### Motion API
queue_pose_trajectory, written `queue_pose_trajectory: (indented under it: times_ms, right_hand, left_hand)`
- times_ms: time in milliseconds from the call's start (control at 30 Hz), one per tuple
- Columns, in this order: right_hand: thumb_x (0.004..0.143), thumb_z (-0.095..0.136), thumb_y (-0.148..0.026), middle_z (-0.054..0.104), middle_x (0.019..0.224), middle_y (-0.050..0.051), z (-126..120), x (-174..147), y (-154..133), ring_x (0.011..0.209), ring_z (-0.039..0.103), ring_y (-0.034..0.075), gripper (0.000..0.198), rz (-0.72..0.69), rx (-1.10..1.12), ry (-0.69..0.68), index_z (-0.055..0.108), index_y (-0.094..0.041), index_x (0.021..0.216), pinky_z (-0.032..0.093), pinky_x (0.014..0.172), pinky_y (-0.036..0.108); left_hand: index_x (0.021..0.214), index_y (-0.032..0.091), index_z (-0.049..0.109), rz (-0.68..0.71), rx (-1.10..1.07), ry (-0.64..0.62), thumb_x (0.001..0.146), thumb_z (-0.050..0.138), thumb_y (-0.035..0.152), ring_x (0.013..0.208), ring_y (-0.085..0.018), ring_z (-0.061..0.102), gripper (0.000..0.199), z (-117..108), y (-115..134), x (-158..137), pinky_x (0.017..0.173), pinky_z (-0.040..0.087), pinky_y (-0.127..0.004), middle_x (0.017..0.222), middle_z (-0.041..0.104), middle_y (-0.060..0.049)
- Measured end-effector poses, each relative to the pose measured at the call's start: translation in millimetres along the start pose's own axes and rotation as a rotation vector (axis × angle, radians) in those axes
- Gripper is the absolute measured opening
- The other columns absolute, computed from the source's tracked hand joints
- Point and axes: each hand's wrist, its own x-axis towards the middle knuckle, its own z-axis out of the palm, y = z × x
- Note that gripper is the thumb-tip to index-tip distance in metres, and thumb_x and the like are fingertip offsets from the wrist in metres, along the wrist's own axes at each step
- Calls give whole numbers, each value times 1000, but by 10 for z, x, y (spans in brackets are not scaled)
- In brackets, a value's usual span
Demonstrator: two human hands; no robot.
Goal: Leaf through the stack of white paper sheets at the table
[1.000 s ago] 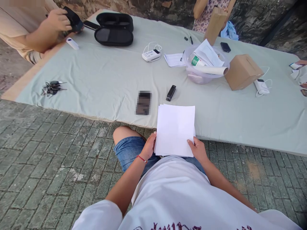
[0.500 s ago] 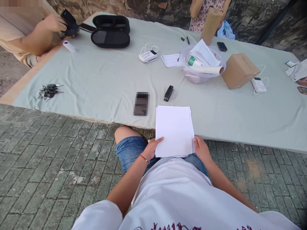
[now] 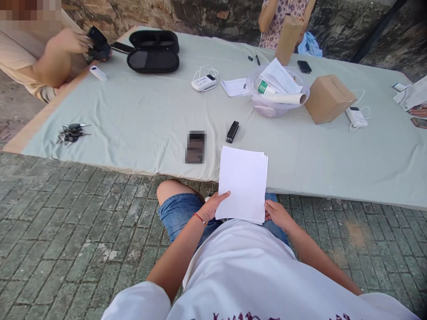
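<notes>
A stack of blank white paper sheets (image 3: 243, 184) is tilted over my lap at the table's near edge, its right-hand edges slightly uneven. My left hand (image 3: 213, 206) grips the lower left side, with the thumb on the top sheet and the other fingers hidden underneath. Against the lower right edge rests my right hand (image 3: 278, 214), fingers loosely curled and a little apart, not clearly closed around the sheets. Just beyond the stack lies a black stapler (image 3: 232, 132). A dark, pixelated flat object (image 3: 195, 147) is left of it.
The cloth-covered table (image 3: 150, 133) carries keys (image 3: 72, 133), a black case (image 3: 153, 61), white corded devices, a plastic basin (image 3: 275, 109) of papers and a cardboard box (image 3: 328, 100). One person sits at far left holding a black device (image 3: 98, 43); others are at the far side and right.
The stack has turned slightly clockwise, its top leaning right. My right hand has slid down and inward along the right edge, its grip loosened. My left hand keeps its hold.
</notes>
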Motion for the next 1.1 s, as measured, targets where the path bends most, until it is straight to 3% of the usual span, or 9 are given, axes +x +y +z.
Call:
queue_pose_trajectory:
  times_ms: [100, 267, 467, 633, 733, 867, 1000, 1100]
  right_hand:
    - [85, 58, -47, 73, 81, 5, -89, 5, -59, 73, 70, 19, 31, 62, 84, -51, 67, -19, 91, 56, 67, 32]
    - [82, 65, -51, 75, 97, 7, -210, 271, -168, 88, 71, 21, 33, 0, 233, 77, 69, -19, 92, 57, 79, 35]
    - [74, 78, -41, 76, 102, 11, 78, 416, -231, 93, 73, 25, 39, 16, 626, -39, 69, -16, 102, 56, 91, 42]
    - [73, 80, -40, 75, 105, 13, 205, 384, -232, 95, 73, 28, 40, 27, 586, -35, 71, -15, 102, 57, 92, 45]
    - [72, 80, -43, 75, 109, 11, 139, 381, -355, 97, 72, 29, 40, -64, 471, 18, 73, -17, 102, 57, 92, 45]
    - [77, 74, -50, 75, 109, 7, -113, 413, -752, 102, 70, 29, 40, -319, 268, 52, 75, -20, 104, 55, 93, 46]
    - [81, 72, -48, 75, 109, 4, -431, 485, -1275, 108, 67, 28, 37, -604, 40, 127, 76, -21, 105, 51, 98, 47]
    - [82, 70, -47, 74, 110, 4, -589, 514, -1593, 113, 64, 28, 37, -740, 5, 112, 75, -20, 108, 50, 100, 47]
  left_hand:
    - [103, 12, 71, 10, -15, 47, 68, 84, 40, 94, -31, 72, 47, 7, -43, 53, 88, 56, -43, 106, 74, -17]
    - [104, 11, 70, -21, 28, 44, 66, 86, 38, 92, -31, 72, 49, -26, -113, 131, 88, 55, -45, 107, 73, -18]
    - [110, 14, 68, 59, -89, 32, 70, 84, 41, 94, -27, 71, 51, -101, 66, 155, 91, 55, -43, 111, 72, -16]
    - [103, 12, 70, 75, 37, 17, 66, 86, 42, 88, -29, 72, 50, -73, 143, 137, 86, 56, -42, 102, 74, -17]
    - [103, 12, 72, 142, 171, -8, 67, 84, 45, 91, -30, 70, 50, 1, 221, 87, 86, 54, -43, 104, 74, -16]
    - [103, 14, 74, 352, 280, -75, 68, 83, 46, 98, -32, 68, 48, 140, 640, 19, 93, 51, -45, 106, 74, -14]
    - [104, 15, 73, 671, 279, -202, 67, 85, 40, 113, -30, 63, 46, 364, 1327, -1, 104, 45, -45, 111, 73, -11]
    - [107, 19, 71, 864, 276, -194, 63, 88, 39, 122, -29, 57, 51, 546, 1781, -12, 108, 41, -44, 114, 71, -7]
